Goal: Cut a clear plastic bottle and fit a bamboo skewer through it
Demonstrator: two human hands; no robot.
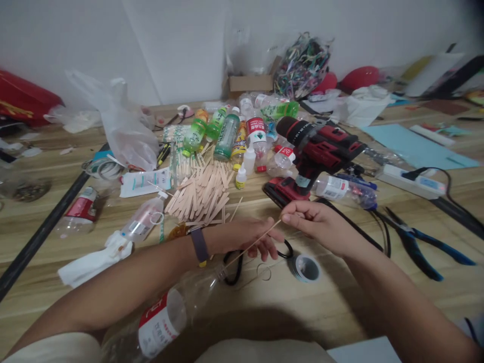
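My right hand [312, 222] pinches the upper end of a thin wooden stick [260, 239]. The stick slants down to the left, its lower end at the mouth of a clear plastic bottle [202, 292]. That bottle, with a red and white label, lies tilted beside my left forearm. My left hand [257, 238] is just behind the stick, fingers apart and loosely bent, with no visible hold on anything. Below it are black loops [233, 268] that look like scissor handles, partly hidden by the hand. A roll of tape [306, 267] and a thin clear ring [263, 272] lie close by.
A red cordless drill [321, 146] stands beyond my right hand; blue-handled pliers [419, 244] lie right. Flat wooden sticks [202, 191] are heaped ahead, with several drink bottles [227, 136] behind. A power strip [410, 181] is at right, a black bar [49, 227] at left.
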